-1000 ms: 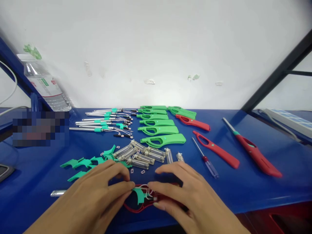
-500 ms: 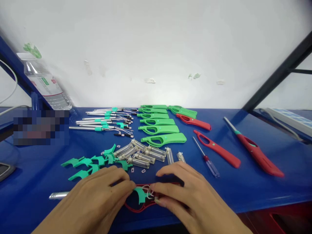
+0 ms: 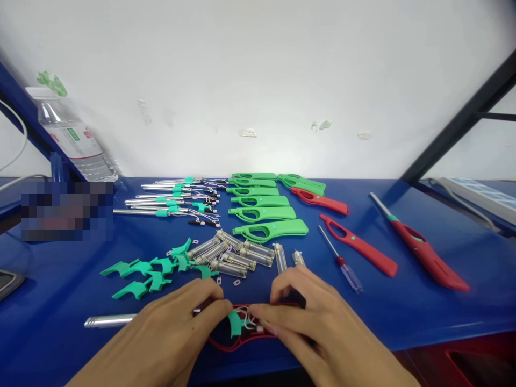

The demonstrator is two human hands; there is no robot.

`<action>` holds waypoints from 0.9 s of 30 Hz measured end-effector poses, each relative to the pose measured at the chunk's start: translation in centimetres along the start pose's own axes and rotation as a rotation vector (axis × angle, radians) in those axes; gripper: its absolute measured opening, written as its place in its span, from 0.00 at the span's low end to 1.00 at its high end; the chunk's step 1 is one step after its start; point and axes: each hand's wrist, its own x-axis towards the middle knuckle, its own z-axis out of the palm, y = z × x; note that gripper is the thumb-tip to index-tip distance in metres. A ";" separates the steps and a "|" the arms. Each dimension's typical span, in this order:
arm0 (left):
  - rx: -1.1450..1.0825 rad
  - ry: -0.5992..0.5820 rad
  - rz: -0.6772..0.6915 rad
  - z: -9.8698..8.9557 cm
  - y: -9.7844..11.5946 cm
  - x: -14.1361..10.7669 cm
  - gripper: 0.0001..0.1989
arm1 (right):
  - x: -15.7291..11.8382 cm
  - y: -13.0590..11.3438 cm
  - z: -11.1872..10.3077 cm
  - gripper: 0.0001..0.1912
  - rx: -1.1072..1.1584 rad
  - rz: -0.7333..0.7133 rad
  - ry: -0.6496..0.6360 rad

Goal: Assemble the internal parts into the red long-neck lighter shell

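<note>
A red lighter half-shell (image 3: 226,347) lies at the table's front edge, with a turquoise trigger (image 3: 235,324), thin white wires (image 3: 246,315) and a small black igniter part inside. My left hand (image 3: 177,328) is closed at the shell's neck, thumb and forefinger beside the trigger. A metal tube (image 3: 108,321) sticks out to the left from behind that hand. With thumb and forefinger, my right hand (image 3: 312,322) pinches at the wires, its other fingers curled over the shell's handle end. What lies directly under the fingertips is hidden.
Beyond my hands lie loose turquoise triggers (image 3: 137,267) and clear fuel tanks (image 3: 229,269). Metal tubes with wires (image 3: 161,203) and green half-shells (image 3: 266,215) fill the back. To the right are a screwdriver (image 3: 347,271), a red half-shell (image 3: 363,250) and an assembled red lighter (image 3: 423,250).
My left hand has shifted slightly right and the metal tube shows more. My right fingers have drawn back a little, uncovering the white end of the igniter part.
</note>
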 end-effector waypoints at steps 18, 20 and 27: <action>0.138 -0.212 -0.014 -0.8 1.2 1.2 0.39 | 0.1 0.6 0.5 0.08 0.012 -0.111 0.172; 0.159 -0.166 0.013 -0.6 1.2 1.3 0.37 | 0.0 0.8 0.5 0.07 -0.001 -0.111 0.174; 0.122 -0.082 0.078 -1.7 1.9 1.8 0.27 | 0.0 1.2 0.1 0.13 0.007 -0.105 0.039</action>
